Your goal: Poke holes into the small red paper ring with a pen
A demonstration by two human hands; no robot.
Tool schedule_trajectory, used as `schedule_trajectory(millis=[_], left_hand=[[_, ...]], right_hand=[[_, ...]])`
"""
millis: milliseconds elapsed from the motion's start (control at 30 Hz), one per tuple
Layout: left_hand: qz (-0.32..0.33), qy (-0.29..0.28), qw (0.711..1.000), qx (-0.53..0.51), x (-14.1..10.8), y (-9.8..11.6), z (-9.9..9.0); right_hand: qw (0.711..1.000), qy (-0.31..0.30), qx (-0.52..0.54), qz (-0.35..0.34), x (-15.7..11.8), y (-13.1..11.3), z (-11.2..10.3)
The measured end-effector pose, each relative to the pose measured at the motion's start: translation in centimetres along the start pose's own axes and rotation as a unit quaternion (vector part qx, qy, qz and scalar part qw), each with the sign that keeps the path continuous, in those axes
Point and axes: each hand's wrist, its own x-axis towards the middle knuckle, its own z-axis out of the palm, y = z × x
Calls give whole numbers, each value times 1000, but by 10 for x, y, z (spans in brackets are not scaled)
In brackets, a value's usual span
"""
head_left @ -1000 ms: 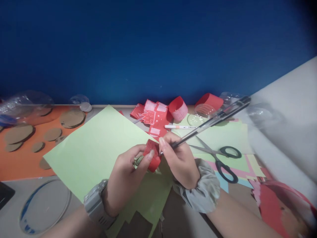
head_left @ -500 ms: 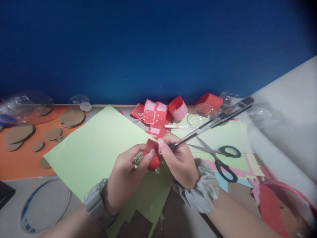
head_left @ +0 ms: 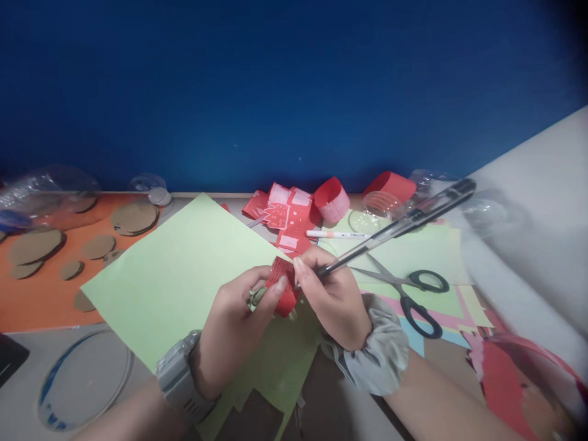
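My left hand (head_left: pixel 241 321) is closed around a small red paper piece (head_left: pixel 285 301) with fine dark lines drawn over its upper part. A bit of green shows behind the fingers, too hidden to name. In my right hand (head_left: pixel 333 300) is a long clear-barrelled pen (head_left: pixel 395 229), pinched near its tip, which meets the right side of the red piece. The pen slants up to the right. Below both hands lies a large light green paper sheet (head_left: pixel 184 263), set at an angle.
Black-handled scissors (head_left: pixel 404 285) lie on coloured papers at right, near a white marker (head_left: pixel 337 234). Behind are red paper pieces (head_left: pixel 294 214) and a red paper ring (head_left: pixel 331 201). Cardboard discs (head_left: pixel 37 246) rest on orange paper (head_left: pixel 46 306) at left, beside a clear ring (head_left: pixel 85 380).
Almost nothing differs. The pen's upper end has shifted very slightly to the right, while both hands keep their hold in nearly the same place.
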Motion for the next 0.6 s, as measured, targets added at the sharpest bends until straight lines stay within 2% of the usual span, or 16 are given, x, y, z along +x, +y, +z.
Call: schedule_trajectory(millis=[300, 600], left_hand=[[10, 8, 1000, 20, 0, -2, -1], [12, 4, 1000, 0, 1, 0, -1]], right_hand=[[1000, -13, -10, 5, -1, -1, 0], [1000, 14, -20, -15, 0, 0, -1]])
